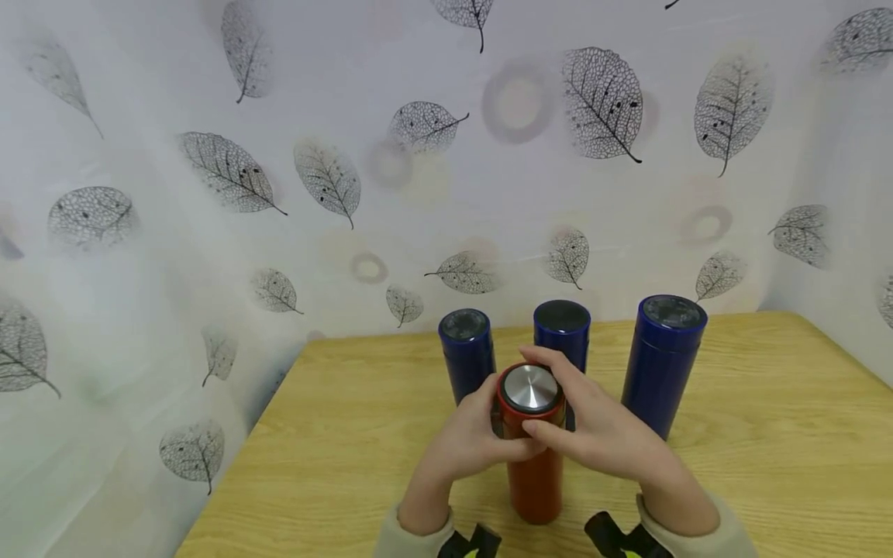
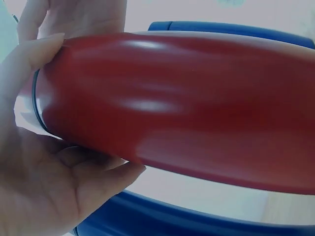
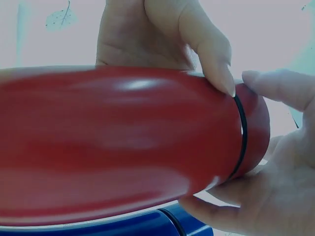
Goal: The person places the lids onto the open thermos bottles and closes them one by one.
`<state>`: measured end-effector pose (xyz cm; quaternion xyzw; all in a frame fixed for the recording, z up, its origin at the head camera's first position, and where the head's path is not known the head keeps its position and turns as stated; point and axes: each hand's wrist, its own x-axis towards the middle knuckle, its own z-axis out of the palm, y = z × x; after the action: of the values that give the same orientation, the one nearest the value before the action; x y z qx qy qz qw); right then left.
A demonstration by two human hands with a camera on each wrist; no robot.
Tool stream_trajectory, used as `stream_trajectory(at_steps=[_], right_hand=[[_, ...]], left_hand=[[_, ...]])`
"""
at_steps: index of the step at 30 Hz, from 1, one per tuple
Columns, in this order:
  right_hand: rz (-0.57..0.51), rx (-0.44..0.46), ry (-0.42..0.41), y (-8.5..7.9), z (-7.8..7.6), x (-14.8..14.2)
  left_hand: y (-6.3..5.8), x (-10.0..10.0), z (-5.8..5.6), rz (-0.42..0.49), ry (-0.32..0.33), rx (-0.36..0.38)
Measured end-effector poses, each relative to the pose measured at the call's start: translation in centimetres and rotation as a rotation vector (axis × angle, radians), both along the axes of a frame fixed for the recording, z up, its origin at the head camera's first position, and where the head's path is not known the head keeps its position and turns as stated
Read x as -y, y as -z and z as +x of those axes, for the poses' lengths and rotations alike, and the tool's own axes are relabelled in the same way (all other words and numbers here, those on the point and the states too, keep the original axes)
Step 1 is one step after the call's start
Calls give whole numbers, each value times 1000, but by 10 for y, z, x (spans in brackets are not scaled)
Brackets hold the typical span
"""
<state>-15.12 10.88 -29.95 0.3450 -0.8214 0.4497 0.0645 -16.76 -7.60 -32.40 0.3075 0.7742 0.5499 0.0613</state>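
A red thermos flask (image 1: 536, 484) is upright between both hands, its round silver lid top (image 1: 532, 387) facing up in the head view. The left hand (image 1: 463, 443) grips the upper body from the left, with its thumb across the front just under the cap. From the right, the right hand (image 1: 610, 434) holds the red cap (image 3: 257, 123), thumb in front and fingers behind. A thin black ring (image 3: 242, 129) marks the seam between cap and body in the right wrist view. The far-side fingers are partly hidden by the flask.
Behind the hands stand three blue flasks with dark tops: a left one (image 1: 466, 356), a middle one (image 1: 562, 337) and a right one (image 1: 661, 368). They are on a wood-grain table (image 1: 335, 465). A white leaf-print curtain (image 1: 391, 70) hangs behind and beside it.
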Motion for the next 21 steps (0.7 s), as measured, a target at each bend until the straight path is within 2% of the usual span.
stream_trajectory(at_steps=[10,15,21], right_hand=[[-31,-35,68,0,0,2],[-35,-83,135,1,3,7],[-52,-89,245,3,3,14]], left_hand=[[-3,-3,3,-24,-98,53],[-2,-4,5,-64,-158,30],[-2,-7,4,-118,-226,-34]])
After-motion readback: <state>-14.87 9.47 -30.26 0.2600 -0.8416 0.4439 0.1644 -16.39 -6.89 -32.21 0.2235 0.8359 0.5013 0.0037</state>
